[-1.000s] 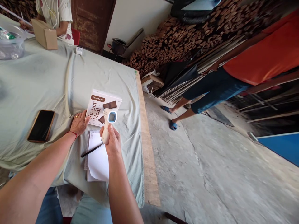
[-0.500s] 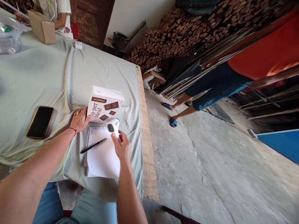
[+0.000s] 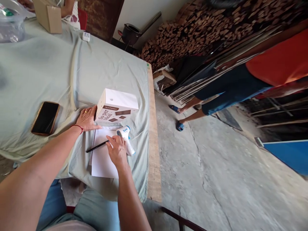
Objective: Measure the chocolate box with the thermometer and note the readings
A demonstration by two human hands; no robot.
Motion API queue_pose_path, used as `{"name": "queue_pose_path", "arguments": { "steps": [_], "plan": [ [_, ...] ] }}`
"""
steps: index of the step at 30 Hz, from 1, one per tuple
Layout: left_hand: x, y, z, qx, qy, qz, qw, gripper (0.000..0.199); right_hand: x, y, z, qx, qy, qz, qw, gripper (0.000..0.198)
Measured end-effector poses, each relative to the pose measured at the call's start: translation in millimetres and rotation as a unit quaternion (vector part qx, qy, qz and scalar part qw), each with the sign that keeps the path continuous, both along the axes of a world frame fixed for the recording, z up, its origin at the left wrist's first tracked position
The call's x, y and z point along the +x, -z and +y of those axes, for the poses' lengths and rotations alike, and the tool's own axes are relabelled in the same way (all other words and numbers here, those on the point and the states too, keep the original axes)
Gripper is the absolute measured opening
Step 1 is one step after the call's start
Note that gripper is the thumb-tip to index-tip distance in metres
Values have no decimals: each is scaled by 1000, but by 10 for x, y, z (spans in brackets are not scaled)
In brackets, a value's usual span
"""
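My left hand is at the left end of a white box printed "Su-per Meal", its fingers against that end and its thumb along the lower front edge. Below the box, white paper lies on the table. My right hand is over this paper, with thumb and index finger apart on either side of the upper end of a black pen. The pen lies on the paper; its far end is hidden by the fingers. A white and blue handheld thermometer rests just right of my right hand.
A smartphone lies left on the cloth-covered table. Farther back are a cardboard box, a clear plastic tub and a small white block. A person in an orange top stands to the right.
My right hand has let go of the thermometer, which now lies on the table, and has moved left to the pen. The white box has tipped so more of its top shows.
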State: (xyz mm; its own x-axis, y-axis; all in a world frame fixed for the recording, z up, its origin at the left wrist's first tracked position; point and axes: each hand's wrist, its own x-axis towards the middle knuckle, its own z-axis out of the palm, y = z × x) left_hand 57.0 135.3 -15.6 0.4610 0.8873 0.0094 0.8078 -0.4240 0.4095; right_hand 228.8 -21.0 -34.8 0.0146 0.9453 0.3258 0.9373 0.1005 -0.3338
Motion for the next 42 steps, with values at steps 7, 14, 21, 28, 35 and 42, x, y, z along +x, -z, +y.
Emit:
{"name": "queue_pose_path", "arguments": {
  "steps": [7, 14, 21, 28, 35, 42],
  "plan": [
    [0, 44, -2, 8, 7, -11, 1000, 120, -27, -26, -60, -12, -105, 33, 994, 15],
    [15, 20, -17, 1, 11, -19, 1000, 123, -267, -85, 183, 50, 70, 493, 866, 12],
    [16, 26, -26, 1, 12, -21, 1000, 122, -525, 116, 313, 6, 123, 489, 863, 17],
    [20, 36, -31, -4, 12, -27, 1000, 124, -541, 160, 265, 38, 101, 396, 912, 13],
    [21, 47, -32, -6, 12, -31, 999, 123, -532, 183, 273, 34, 84, 382, 920, 15],
    [23, 31, -36, -11, 10, -28, 999, 123, -536, 184, 277, 22, 79, 377, 923, 14]
  ]
}}
